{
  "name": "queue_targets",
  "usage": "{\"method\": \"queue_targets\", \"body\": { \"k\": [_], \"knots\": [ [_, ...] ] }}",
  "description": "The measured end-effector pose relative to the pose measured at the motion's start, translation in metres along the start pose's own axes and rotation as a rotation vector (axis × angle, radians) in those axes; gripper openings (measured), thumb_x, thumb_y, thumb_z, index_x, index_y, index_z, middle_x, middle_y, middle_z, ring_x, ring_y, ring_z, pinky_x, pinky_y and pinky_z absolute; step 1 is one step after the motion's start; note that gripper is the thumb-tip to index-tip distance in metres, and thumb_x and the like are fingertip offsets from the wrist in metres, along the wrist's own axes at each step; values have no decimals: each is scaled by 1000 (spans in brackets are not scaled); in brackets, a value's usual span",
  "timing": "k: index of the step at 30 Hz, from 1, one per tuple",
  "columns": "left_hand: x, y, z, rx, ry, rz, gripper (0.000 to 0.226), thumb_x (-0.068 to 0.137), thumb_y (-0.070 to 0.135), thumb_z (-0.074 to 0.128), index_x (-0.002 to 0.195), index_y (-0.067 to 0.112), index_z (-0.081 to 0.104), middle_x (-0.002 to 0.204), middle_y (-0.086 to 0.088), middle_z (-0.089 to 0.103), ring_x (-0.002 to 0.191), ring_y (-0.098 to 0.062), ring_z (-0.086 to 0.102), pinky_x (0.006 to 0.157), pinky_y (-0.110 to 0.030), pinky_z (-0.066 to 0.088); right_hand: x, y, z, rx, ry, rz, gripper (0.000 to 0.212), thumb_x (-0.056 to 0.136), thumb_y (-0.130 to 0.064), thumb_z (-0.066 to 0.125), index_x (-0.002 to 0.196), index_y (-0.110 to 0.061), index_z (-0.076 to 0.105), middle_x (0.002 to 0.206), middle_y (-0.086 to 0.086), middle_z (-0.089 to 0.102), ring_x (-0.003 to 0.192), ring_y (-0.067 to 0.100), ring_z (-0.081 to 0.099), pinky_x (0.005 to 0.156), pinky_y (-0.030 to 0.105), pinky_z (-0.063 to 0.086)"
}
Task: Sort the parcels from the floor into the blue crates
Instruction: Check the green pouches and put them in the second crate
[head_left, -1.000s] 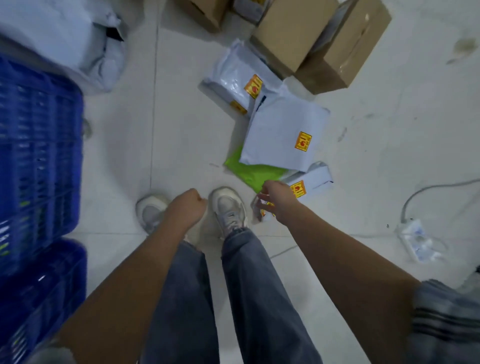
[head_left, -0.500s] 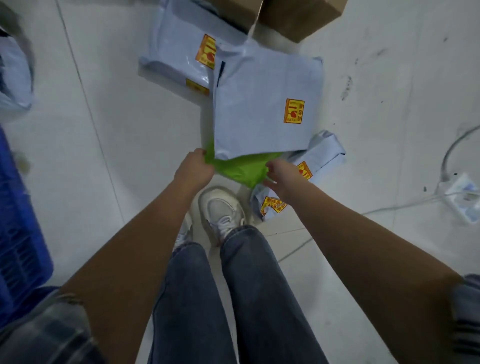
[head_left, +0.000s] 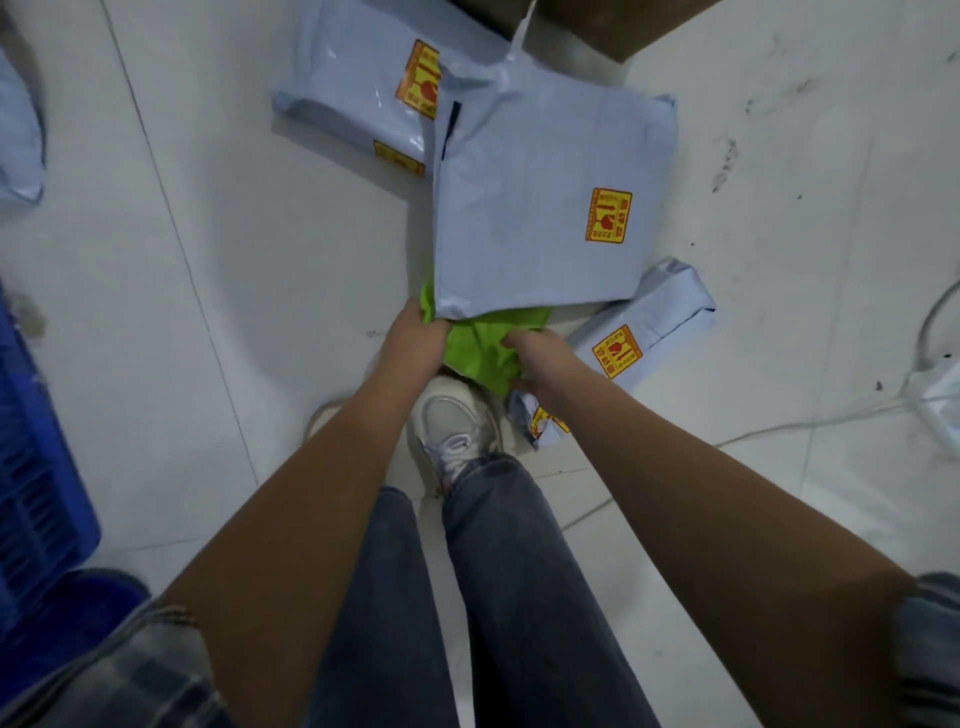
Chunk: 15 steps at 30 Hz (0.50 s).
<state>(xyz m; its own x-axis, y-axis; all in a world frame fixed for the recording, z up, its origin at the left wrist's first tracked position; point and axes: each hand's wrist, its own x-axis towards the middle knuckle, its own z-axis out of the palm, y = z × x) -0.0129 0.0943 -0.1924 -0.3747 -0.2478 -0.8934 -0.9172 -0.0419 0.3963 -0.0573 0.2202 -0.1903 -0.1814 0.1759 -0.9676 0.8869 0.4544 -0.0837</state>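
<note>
green parcel (head_left: 480, 353) gripped by left hand (head_left: 415, 343), right hand (head_left: 540, 361); yellow-red sticker (head_left: 608, 214) unreadable

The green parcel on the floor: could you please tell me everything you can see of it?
The green parcel is a bright lime bag of crinkled, thin-looking plastic, mostly hidden under the large pale blue parcel. Only its near end shows. The left hand and right hand grip that end; beside it lies a small blue parcel.

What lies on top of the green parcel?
A large grey mailer covers most of the green parcel; only its near end shows, gripped by the left hand and right hand.
</note>
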Motion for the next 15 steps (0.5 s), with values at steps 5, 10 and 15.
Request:
{"method": "queue_targets", "body": {
  "k": [5,10,15],
  "knots": [
    [-38,5,-28,-115,39,-90,18,79,17,56,94,8,60,95,-19,61,87,-21,56,74,-21,51,-40,4,12,-731,-19,-293,72,82,-24,67,143,-6,32,138,22,37,126,38,42,106,43,38],
    [-85,15,-76,-359,36,-256,15,85,0,52,97,-2,60,100,-25,62,75,-29,61,71,-47,59,-102,-4,28,-1280,-152,-647,94,75,-39,73,149,-14,21,147,12,32,132,32,36,105,45,37],
    [-121,34,-122,-627,-117,-174,24,95,22,46,77,12,56,82,-9,71,64,-18,69,59,-29,56,-144,-35,45,-973,45,-694,39,91,-13,51,130,-11,47,121,18,60,111,37,57,84,38,44]
  ]
}}
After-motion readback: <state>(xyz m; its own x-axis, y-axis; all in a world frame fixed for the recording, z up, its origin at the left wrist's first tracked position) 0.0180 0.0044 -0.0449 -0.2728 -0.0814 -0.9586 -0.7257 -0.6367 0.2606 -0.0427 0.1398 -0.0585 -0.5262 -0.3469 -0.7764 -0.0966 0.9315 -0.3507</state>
